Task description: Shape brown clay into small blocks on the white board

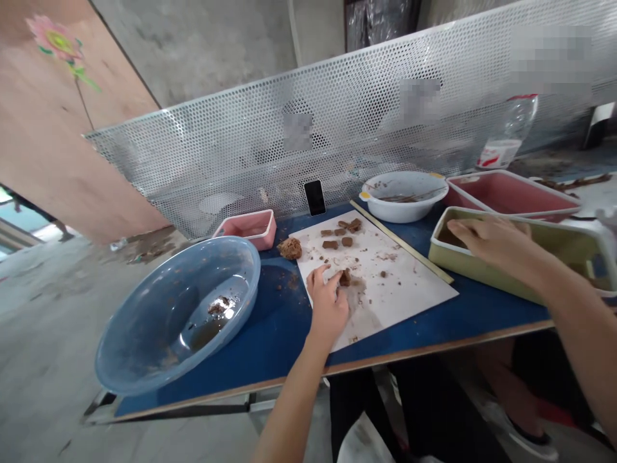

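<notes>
My left hand [330, 302] is on a white sheet [400, 299], its thumb and fingertips closed around a small brown block of clay [345, 278]. Several more clay blocks [330, 244] sit farther back on the sheet, with crumbs scattered among them. A rough lump of clay [290, 248] lies by the sheet's left edge. Over to the right, my right hand [496, 238] reaches over the rim of an olive-green tub [486, 273]. The thumb shows, but the other fingers are mostly hidden, so what they hold cannot be seen.
A large blue basin [144, 321] with murky water stands left, near a small pink tub [264, 231]. A phone [315, 197] leans on the perforated metal panel [216, 141]. A wooden strip [400, 241], white basin [405, 211], red tub [554, 207] and plastic bottle [508, 135] are at right.
</notes>
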The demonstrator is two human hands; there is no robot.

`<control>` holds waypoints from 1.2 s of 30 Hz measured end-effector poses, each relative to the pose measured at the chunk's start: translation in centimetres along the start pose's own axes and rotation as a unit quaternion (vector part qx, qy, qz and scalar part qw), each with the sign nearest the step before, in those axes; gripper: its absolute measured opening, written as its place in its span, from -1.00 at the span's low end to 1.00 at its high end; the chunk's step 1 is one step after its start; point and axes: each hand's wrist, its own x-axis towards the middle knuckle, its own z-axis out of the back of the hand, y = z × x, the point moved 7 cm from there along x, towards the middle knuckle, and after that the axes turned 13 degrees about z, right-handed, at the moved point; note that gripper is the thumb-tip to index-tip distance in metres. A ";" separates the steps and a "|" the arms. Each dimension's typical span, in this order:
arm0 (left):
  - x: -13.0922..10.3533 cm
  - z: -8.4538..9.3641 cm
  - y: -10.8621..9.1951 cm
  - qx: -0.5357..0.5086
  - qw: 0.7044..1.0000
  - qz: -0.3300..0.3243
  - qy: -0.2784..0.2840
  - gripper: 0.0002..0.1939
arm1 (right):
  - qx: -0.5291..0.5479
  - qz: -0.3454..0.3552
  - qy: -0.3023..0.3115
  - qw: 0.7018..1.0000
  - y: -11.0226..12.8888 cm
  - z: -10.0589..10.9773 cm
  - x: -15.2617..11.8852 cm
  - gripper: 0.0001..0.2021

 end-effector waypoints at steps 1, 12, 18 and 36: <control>0.0 -0.2 0.2 -0.012 1.000 0.006 0.007 -0.54 | -0.016 0.005 0.019 1.000 2.2 -0.7 -1.0 -0.33; -0.1 -0.7 0.3 -0.066 0.996 0.034 0.038 -0.49 | 0.333 -0.127 0.068 0.932 14.2 -17.3 -10.4 -0.34; -0.1 -0.5 0.0 -0.063 0.997 0.034 0.037 -0.54 | 0.388 -0.156 0.038 0.908 13.7 -19.6 -10.6 -0.36; -0.2 -0.6 -0.4 -0.042 0.998 0.034 0.041 -0.53 | 0.312 -0.102 0.044 0.944 13.2 -20.0 -11.7 -0.42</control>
